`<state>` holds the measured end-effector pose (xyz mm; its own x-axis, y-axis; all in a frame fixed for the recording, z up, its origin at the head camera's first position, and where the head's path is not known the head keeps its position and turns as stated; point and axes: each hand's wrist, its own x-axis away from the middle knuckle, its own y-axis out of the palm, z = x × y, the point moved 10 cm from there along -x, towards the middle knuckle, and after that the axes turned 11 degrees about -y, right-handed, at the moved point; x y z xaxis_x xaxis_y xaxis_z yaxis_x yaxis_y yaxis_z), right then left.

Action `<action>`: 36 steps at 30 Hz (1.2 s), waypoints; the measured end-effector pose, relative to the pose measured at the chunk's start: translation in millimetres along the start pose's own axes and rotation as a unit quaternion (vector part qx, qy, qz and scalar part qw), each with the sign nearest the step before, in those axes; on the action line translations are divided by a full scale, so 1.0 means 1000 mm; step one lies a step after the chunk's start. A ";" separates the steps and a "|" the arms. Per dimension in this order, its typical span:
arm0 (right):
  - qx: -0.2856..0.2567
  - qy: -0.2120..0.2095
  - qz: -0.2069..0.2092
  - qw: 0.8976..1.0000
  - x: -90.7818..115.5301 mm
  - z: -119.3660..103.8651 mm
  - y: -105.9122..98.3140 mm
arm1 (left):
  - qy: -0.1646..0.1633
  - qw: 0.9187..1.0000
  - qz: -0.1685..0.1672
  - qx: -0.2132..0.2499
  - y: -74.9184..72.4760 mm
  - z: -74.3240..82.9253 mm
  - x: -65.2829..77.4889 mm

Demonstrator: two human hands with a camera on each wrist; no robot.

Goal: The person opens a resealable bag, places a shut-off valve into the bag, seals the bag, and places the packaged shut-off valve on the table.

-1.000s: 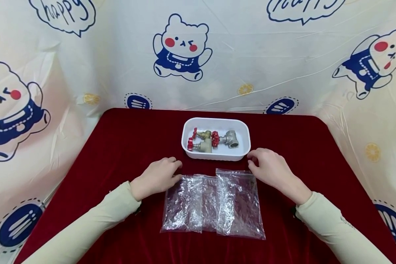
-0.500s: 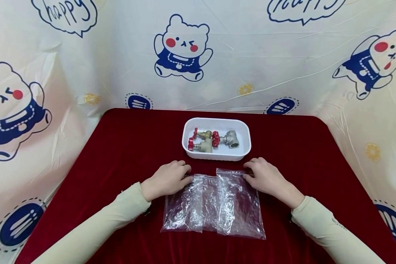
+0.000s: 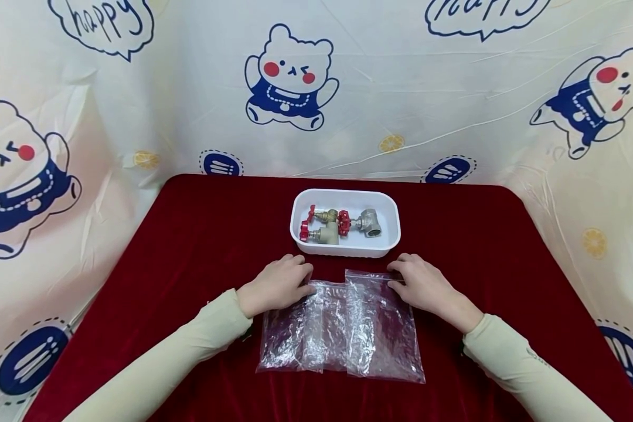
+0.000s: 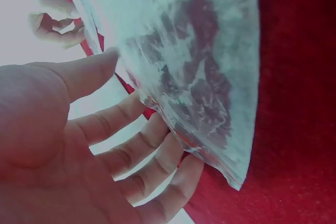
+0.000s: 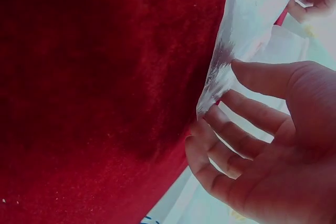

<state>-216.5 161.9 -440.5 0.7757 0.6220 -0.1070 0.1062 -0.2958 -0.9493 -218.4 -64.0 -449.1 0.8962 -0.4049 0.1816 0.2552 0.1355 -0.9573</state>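
Three clear zip bags lie side by side, partly overlapping: a left bag (image 3: 285, 343), a middle bag (image 3: 334, 328) and a larger right bag (image 3: 390, 340). At the top edge of the left and middle bags is my left hand (image 3: 278, 284), its thumb over the plastic and its fingers (image 4: 152, 135) loosely bent along the edge. My right hand (image 3: 424, 283) is at the right bag's top corner. There the thumb lies at the plastic and the relaxed fingers (image 5: 231, 135) reach along its edge, spread apart.
Just beyond the bags stands a white plastic tub (image 3: 345, 251). It holds several metal valves with red handwheels, including a grey valve (image 3: 369, 223) on the right. Dark red cloth (image 3: 216, 217) covers the table, and a printed curtain (image 3: 390, 76) hangs around it.
My left hand has moved right along the bags' top edge. My right hand has come down and left from beside the tub onto the right bag's top corner.
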 end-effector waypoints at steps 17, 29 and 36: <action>0.008 -0.012 0.014 1.000 -0.003 0.000 0.003 | 0.002 1.000 -0.019 -0.007 0.006 0.004 -0.006; -0.024 0.010 0.015 1.000 -0.008 0.004 0.000 | -0.011 1.000 0.025 -0.009 -0.003 -0.003 -0.023; -0.037 0.031 0.015 0.999 -0.010 0.009 -0.001 | -0.020 0.999 0.044 -0.003 -0.004 -0.005 -0.028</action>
<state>-229.6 162.2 -441.2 0.8158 0.5669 -0.1142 0.1263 -0.3673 -0.9215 -246.2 -57.8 -451.3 0.9286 -0.3560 0.1050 0.1727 0.1639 -0.9712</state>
